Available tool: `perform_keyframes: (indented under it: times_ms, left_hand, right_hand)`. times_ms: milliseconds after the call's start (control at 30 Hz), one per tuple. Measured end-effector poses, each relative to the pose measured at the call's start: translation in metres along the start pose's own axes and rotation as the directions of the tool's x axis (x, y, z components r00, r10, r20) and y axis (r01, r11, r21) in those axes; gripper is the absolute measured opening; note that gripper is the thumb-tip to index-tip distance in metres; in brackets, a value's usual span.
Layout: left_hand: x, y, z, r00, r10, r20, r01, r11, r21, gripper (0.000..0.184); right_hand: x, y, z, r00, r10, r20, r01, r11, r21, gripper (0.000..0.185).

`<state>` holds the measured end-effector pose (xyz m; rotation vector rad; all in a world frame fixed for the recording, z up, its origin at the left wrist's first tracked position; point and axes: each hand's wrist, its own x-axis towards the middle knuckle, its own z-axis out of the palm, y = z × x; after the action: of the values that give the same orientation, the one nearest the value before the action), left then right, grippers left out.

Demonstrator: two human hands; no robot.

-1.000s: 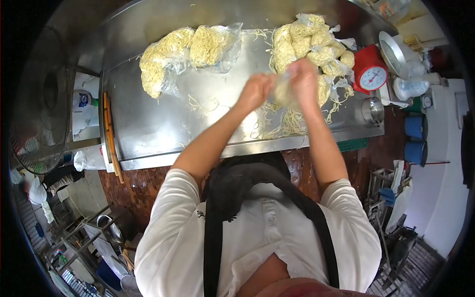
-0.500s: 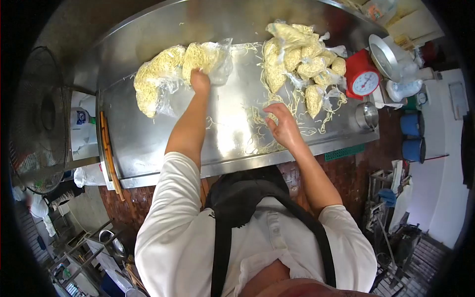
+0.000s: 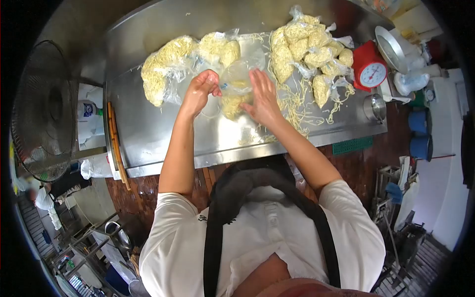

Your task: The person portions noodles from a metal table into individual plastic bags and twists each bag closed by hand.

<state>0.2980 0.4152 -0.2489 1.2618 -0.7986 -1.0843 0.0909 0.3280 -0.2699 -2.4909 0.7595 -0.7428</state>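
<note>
A clear plastic bag with yellow noodles in its lower part hangs between my two hands over the metal table. My left hand is closed, its fingers pinching the left edge of the bag. My right hand has its fingers stretched out and lies against the right side of the bag. Behind my left hand is a heap of bagged noodles. To the right of my hands stands a pile of knotted noodle bags, with loose noodles strewn in front of it.
A red scale with a metal pan stands at the right, near a small metal bowl. Wooden sticks lie along the table's left edge. A large fan is at the far left, with a person in white below it.
My left hand has come back from the left heap and now grips a noodle bag. My right hand has moved up and left to that bag. The bag handled earlier lies on the right pile.
</note>
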Motion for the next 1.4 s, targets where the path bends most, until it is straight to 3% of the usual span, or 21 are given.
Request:
perform_keyframes:
  times_ms: [33, 167, 200, 267, 333, 433, 500, 533, 567, 633, 700, 767, 833, 900, 933, 1000, 1067, 1133, 1233, 1267, 1400]
  left_hand:
    - [-0.010, -0.004, 0.001, 0.999, -0.031, 0.040, 0.030, 0.999, 0.037, 0.023]
    - [-0.035, -0.085, -0.021, 0.968, -0.192, -0.159, 0.231, 0.932, 0.281, 0.019]
    - [-0.048, -0.095, -0.015, 0.961, -0.201, -0.192, 0.250, 0.928, 0.276, 0.021]
    - [-0.077, -0.121, 0.004, 0.989, 0.055, -0.136, 0.044, 0.774, 0.632, 0.023]
    - [-0.081, -0.143, 0.011, 0.986, 0.168, 0.014, -0.125, 0.673, 0.729, 0.028]
    - [-0.064, -0.134, 0.014, 0.998, 0.063, 0.027, -0.068, 0.861, 0.504, 0.034]
    - [-0.059, -0.059, 0.035, 0.945, -0.244, -0.219, 0.281, 0.947, 0.155, 0.036]
    - [-0.059, -0.057, 0.039, 0.949, -0.229, -0.219, 0.211, 0.972, -0.103, 0.031]
    - [-0.056, -0.063, 0.042, 0.954, -0.244, -0.177, 0.228, 0.968, -0.103, 0.029]
    - [-0.045, -0.080, 0.051, 0.959, -0.274, -0.076, 0.267, 0.959, -0.093, 0.026]
    - [-0.043, -0.073, 0.057, 0.994, -0.112, -0.017, 0.105, 0.965, -0.241, 0.029]
    - [-0.046, -0.049, 0.045, 0.996, 0.041, -0.084, -0.069, 0.927, -0.368, 0.035]
    - [-0.062, -0.034, 0.027, 0.995, 0.037, -0.088, -0.029, 0.996, 0.088, 0.069]
    - [-0.074, -0.058, 0.019, 0.997, -0.018, -0.081, 0.064, 0.789, 0.612, 0.086]
    - [-0.072, -0.091, 0.019, 0.999, 0.000, 0.035, -0.018, 0.849, 0.527, 0.098]
    - [-0.071, -0.109, 0.055, 0.997, 0.007, -0.082, -0.011, 0.999, -0.049, 0.068]
    - [-0.059, -0.112, 0.067, 0.965, -0.150, -0.217, 0.003, 0.830, -0.558, 0.041]
    - [-0.053, -0.055, 0.074, 0.922, -0.152, -0.357, 0.113, 0.986, -0.126, 0.024]
    - [-0.026, -0.082, 0.058, 0.936, -0.229, -0.266, 0.132, 0.932, -0.337, 0.018]
    - [-0.021, -0.086, 0.062, 0.908, -0.310, -0.282, 0.121, 0.838, -0.532, 0.013]
    - [-0.022, -0.053, 0.082, 0.854, -0.422, -0.304, 0.141, 0.750, -0.646, 0.013]
  right_hand:
    - [-0.001, 0.001, 0.008, 1.000, 0.015, 0.022, -0.015, 1.000, 0.015, 0.095]
    - [-0.017, 0.043, 0.035, 0.772, 0.210, 0.600, -0.337, 0.936, 0.107, 0.041]
    - [-0.022, 0.033, 0.031, 0.835, 0.209, 0.510, -0.320, 0.937, 0.140, 0.013]
    - [-0.030, 0.016, 0.029, 0.832, 0.153, 0.534, -0.361, 0.880, 0.309, 0.015]
    - [-0.027, -0.020, 0.012, 0.856, -0.046, 0.515, -0.278, 0.799, 0.533, 0.019]
    - [-0.017, -0.052, -0.014, 0.927, -0.284, 0.244, 0.058, 0.753, 0.655, 0.041]
    - [-0.031, -0.035, -0.014, 0.987, -0.024, 0.161, -0.065, 0.850, 0.524, 0.070]
    - [-0.036, -0.020, -0.009, 0.990, 0.013, 0.140, -0.071, 0.906, 0.417, 0.073]
    - [-0.042, -0.009, 0.000, 0.993, 0.046, 0.112, -0.079, 0.949, 0.306, 0.077]
    - [-0.054, -0.007, 0.034, 0.978, 0.066, 0.199, -0.106, 0.975, 0.197, 0.068]
    - [-0.050, -0.001, 0.059, 0.986, -0.074, 0.149, 0.043, 0.979, 0.201, 0.062]
    - [-0.037, 0.008, 0.056, 0.946, 0.089, 0.313, -0.151, 0.972, 0.181, 0.041]
    - [-0.016, -0.005, 0.035, 0.896, 0.244, 0.371, -0.364, 0.882, 0.299, 0.032]
    - [-0.019, -0.005, 0.041, 0.924, 0.176, 0.338, -0.332, 0.810, 0.484, 0.024]
    - [-0.013, -0.024, 0.023, 0.923, 0.137, 0.358, -0.312, 0.813, 0.491, 0.023]
    - [-0.007, -0.028, 0.010, 0.907, -0.024, 0.421, -0.219, 0.825, 0.520, 0.043]
    - [-0.005, -0.036, -0.015, 0.975, -0.020, 0.222, -0.118, 0.800, 0.589, 0.064]
    - [-0.006, -0.019, -0.029, 0.981, -0.042, 0.192, -0.044, 0.905, 0.424, 0.099]
    - [-0.018, 0.001, -0.004, 0.808, -0.052, 0.587, 0.193, 0.964, -0.181, 0.096]
    - [-0.020, -0.008, -0.002, 0.867, -0.108, 0.487, 0.160, 0.985, -0.067, 0.087]
    - [-0.029, 0.002, 0.036, 0.873, 0.164, 0.459, -0.122, 0.985, -0.120, 0.059]
